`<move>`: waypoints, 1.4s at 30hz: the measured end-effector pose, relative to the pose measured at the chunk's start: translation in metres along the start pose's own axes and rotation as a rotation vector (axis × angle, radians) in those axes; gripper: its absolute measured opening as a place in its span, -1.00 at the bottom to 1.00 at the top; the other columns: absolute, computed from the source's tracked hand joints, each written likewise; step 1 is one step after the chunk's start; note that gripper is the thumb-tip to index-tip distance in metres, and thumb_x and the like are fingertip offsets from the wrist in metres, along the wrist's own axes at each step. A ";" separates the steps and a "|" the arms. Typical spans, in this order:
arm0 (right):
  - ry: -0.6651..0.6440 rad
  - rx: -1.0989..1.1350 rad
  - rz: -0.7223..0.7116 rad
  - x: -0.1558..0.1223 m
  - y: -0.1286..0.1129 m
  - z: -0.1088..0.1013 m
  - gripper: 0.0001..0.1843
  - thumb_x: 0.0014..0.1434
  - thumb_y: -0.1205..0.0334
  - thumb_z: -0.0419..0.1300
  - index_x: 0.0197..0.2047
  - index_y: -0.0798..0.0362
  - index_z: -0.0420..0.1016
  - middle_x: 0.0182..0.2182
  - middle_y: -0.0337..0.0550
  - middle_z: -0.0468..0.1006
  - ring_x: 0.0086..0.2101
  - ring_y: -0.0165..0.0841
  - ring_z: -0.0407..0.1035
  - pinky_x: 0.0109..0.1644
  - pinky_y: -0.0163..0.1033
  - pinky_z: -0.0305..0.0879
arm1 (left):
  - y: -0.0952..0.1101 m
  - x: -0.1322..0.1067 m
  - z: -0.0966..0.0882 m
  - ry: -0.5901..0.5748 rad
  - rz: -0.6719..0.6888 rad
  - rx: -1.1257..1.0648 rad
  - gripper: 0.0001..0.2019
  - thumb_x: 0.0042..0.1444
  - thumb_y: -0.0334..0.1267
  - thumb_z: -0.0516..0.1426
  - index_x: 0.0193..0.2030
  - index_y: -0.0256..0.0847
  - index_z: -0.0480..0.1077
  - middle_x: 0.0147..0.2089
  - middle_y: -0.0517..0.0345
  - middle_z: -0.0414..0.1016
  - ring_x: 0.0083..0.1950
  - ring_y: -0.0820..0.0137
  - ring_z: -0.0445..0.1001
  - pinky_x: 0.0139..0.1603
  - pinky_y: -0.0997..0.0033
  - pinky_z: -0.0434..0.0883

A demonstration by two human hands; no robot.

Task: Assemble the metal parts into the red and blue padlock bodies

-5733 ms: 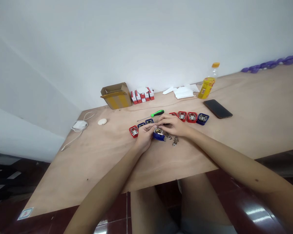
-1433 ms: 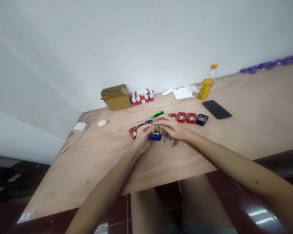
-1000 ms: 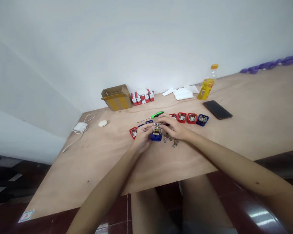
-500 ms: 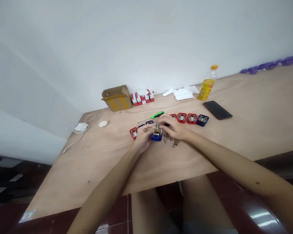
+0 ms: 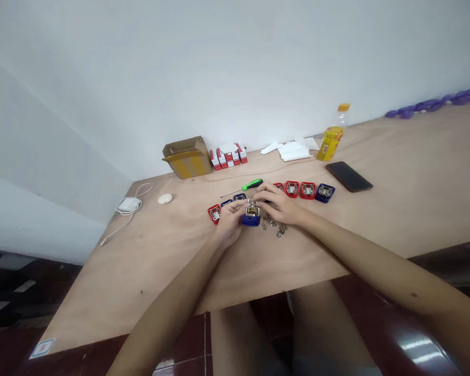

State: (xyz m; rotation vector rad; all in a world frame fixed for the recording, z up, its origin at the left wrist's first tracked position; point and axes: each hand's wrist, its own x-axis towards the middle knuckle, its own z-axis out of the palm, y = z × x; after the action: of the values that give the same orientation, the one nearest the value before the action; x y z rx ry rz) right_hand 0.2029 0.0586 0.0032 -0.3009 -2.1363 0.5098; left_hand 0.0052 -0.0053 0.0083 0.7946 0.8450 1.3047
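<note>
A small blue plastic case [image 5: 251,221] with a shiny metal mechanism is held upright between my hands, a little above the table. My left hand [image 5: 229,223] is closed on its left side. At the top right, the fingers of my right hand [image 5: 281,207] pinch a small metal piece [image 5: 252,201] on the mechanism; its exact shape is too small to tell. Loose metal parts [image 5: 269,222] lie just below my right hand. Similar cases lie around: a red one [image 5: 214,213] and blue ones [image 5: 240,197] at left, red ones [image 5: 308,190] and a blue one [image 5: 325,192] at right.
A green-handled screwdriver [image 5: 253,184] lies behind my hands. Farther back stand an open cardboard box [image 5: 190,163], red-and-white small boxes [image 5: 229,158], white papers [image 5: 294,151] and a drink bottle [image 5: 331,141]. A phone [image 5: 349,176] lies right; a white charger cable [image 5: 129,205] lies left.
My right fingers have shifted very slightly at the top of the metal mechanism. Both hands keep their hold, and the blue case stays in almost the same place.
</note>
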 end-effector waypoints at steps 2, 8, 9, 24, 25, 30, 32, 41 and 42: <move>-0.028 0.005 -0.008 0.000 0.000 0.000 -0.61 0.55 0.30 0.07 0.32 -0.14 0.50 0.06 0.03 0.47 0.11 -0.12 0.42 0.22 0.13 0.46 | 0.000 0.000 0.000 0.000 0.009 0.005 -0.57 -0.19 -0.10 0.61 -0.25 -0.30 0.67 -0.33 0.05 0.71 -0.40 0.47 0.56 -0.30 0.49 0.45; -0.005 -0.016 0.043 -0.001 -0.001 0.000 -0.57 0.54 0.28 0.09 0.39 -0.18 0.42 0.08 0.04 0.45 0.12 -0.09 0.39 0.24 0.18 0.46 | -0.001 0.001 0.000 0.010 0.020 0.009 -0.55 -0.21 -0.09 0.61 -0.23 -0.30 0.68 -0.31 0.03 0.72 -0.39 0.44 0.59 -0.29 0.47 0.47; -0.024 -0.018 0.044 -0.001 -0.002 0.000 -0.55 0.55 0.28 0.07 0.41 -0.21 0.40 0.10 0.03 0.43 0.14 -0.09 0.38 0.25 0.18 0.45 | -0.001 0.001 0.000 0.010 0.025 0.005 -0.56 -0.20 -0.10 0.61 -0.23 -0.29 0.69 -0.31 0.04 0.72 -0.38 0.45 0.59 -0.28 0.48 0.47; 0.029 -0.070 0.055 0.002 -0.006 -0.002 -0.80 0.50 0.30 0.15 0.11 -0.05 0.53 0.01 0.03 0.44 0.06 -0.12 0.43 0.16 0.09 0.47 | -0.009 0.007 -0.006 0.063 0.092 0.084 -0.50 -0.22 -0.01 0.60 -0.19 -0.26 0.69 -0.21 -0.04 0.76 -0.26 0.35 0.68 -0.20 0.40 0.55; 0.032 -0.077 0.054 0.002 -0.006 -0.002 -0.81 0.50 0.31 0.15 0.09 -0.05 0.54 0.00 0.02 0.45 0.05 -0.12 0.43 0.15 0.09 0.46 | -0.011 0.008 -0.007 0.087 0.133 0.110 -0.50 -0.20 0.00 0.60 -0.18 -0.26 0.69 -0.19 -0.04 0.76 -0.24 0.33 0.69 -0.17 0.38 0.56; 0.081 -0.050 0.038 0.005 -0.006 0.001 -0.88 0.47 0.32 0.19 -0.05 -0.02 0.57 -0.13 -0.04 0.51 -0.05 -0.15 0.45 0.08 0.06 0.45 | -0.020 0.011 -0.009 0.147 0.390 0.338 -0.61 0.01 0.01 0.51 -0.17 -0.25 0.68 -0.15 -0.07 0.76 -0.10 0.24 0.72 0.05 0.21 0.63; 0.094 -0.034 0.039 0.006 -0.006 0.002 -0.91 0.46 0.30 0.23 -0.07 -0.02 0.58 -0.15 -0.06 0.54 -0.07 -0.16 0.46 0.07 0.05 0.44 | -0.022 0.009 -0.008 0.149 0.481 0.409 -0.65 0.09 0.00 0.47 -0.16 -0.24 0.67 -0.15 -0.08 0.75 -0.09 0.22 0.72 0.08 0.15 0.64; 0.139 0.033 0.140 0.007 -0.012 0.006 -0.92 0.42 0.24 0.30 -0.18 -0.01 0.54 -0.22 -0.09 0.59 -0.15 -0.18 0.46 -0.01 0.00 0.41 | -0.020 0.001 -0.002 0.089 0.712 0.499 -0.79 0.24 -0.10 0.40 -0.15 -0.20 0.69 0.05 -0.14 0.67 0.14 0.17 0.68 0.16 0.10 0.67; 0.144 0.041 0.144 0.007 -0.012 0.006 -0.92 0.42 0.24 0.29 -0.18 -0.01 0.54 -0.22 -0.09 0.59 -0.15 -0.19 0.46 -0.02 -0.01 0.41 | -0.020 0.001 -0.003 0.078 0.712 0.499 -0.80 0.23 -0.11 0.40 -0.15 -0.19 0.69 0.06 -0.15 0.67 0.16 0.16 0.67 0.17 0.09 0.67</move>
State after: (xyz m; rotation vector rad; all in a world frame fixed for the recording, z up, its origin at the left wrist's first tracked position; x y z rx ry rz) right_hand 0.1935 0.0492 0.0108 -0.4577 -1.9714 0.5959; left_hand 0.0125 -0.0060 -0.0108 1.5429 1.0114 1.7748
